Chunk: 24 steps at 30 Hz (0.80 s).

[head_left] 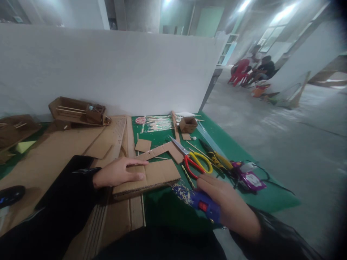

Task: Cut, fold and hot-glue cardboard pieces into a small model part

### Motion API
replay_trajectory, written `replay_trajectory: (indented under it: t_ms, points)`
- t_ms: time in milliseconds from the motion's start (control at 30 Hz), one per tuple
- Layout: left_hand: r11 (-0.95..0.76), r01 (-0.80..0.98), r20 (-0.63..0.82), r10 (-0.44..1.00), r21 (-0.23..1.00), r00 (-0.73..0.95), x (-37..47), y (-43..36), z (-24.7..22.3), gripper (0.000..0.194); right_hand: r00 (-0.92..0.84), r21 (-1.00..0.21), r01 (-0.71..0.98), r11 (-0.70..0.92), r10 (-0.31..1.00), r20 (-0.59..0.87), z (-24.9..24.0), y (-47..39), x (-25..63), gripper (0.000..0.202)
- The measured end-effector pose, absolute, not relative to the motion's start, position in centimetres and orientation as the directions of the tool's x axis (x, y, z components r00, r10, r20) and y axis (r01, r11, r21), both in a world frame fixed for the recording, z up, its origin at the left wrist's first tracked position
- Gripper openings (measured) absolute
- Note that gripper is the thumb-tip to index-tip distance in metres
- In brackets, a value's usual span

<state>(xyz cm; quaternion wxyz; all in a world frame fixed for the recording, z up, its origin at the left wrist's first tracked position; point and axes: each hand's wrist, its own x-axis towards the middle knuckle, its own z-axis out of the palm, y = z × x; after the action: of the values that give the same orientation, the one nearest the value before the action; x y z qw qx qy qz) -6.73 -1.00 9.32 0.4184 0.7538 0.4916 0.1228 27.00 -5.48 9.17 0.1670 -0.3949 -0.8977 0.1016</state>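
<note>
My left hand [116,175] lies on top of a long cardboard box-like piece [159,172], with thumb and index finger stretched out and apart. The piece's corrugated near edge faces me. My right hand [225,200] is wrapped round a blue glue gun [199,200] with a red switch and pale flecks on its front part. The gun's nozzle points left, close to the right end of the cardboard's near edge; whether it touches I cannot tell. Red-and-yellow-handled scissors [192,159] lie just beyond my right hand. Behind the piece sits an L-shaped cardboard strip [173,150].
Pliers [217,157], a purple packet [252,180], a small cardboard box [188,124] and wrapped sticks [159,122] lie on the green mat [276,198]. Large cardboard sheets [73,141] and a cardboard model [77,110] are at left. A white partition [108,68] stands behind.
</note>
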Motion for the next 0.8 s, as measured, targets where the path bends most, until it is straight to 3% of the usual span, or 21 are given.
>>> replay_trajectory:
  t_ms: [400,800]
  points:
    - [-0.165,0.646,-0.23,0.845,0.745,0.482,-6.9,-0.9,9.2,0.06,-0.641,-0.353,0.668,0.655,0.747,0.173,9.2,-5.6,27.7,0.006]
    - [-0.164,0.649,-0.232,0.846,0.743,0.48,-6.9,-0.9,9.1,0.061,-0.623,-0.317,0.702,0.638,0.766,0.162,9.6,-5.6,28.5,0.009]
